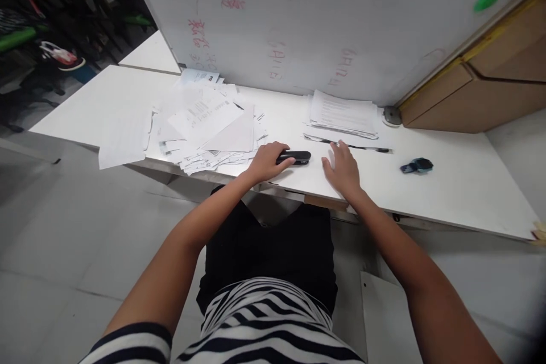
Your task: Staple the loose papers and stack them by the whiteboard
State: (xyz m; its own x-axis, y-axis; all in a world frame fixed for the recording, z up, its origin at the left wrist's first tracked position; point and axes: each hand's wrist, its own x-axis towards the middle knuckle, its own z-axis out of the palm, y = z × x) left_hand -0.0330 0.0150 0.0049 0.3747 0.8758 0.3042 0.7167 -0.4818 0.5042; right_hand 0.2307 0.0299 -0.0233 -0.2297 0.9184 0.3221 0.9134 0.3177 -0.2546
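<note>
My left hand (pixel 269 162) is wrapped around the rear part of a black stapler (pixel 301 157), which lies on the white desk near its front edge. To the right, my right hand (pixel 342 169) rests over the desk with its fingers apart and nothing in its grasp. Just beyond its fingertips lies a dark, thin pen-like stick (pixel 362 148), along the front of a neat stack of printed sheets (pixel 343 114). A messy heap of loose papers (pixel 213 125) spreads out left of my left hand, some sheets reaching over the front edge.
A whiteboard (pixel 298 23) with red writing stands along the desk's back. Cardboard boxes (pixel 460 91) lean at the right, near a small grey round object (pixel 391 115). A dark blue watch-like object (pixel 417 166) lies on the white desk (pixel 460 182) further right.
</note>
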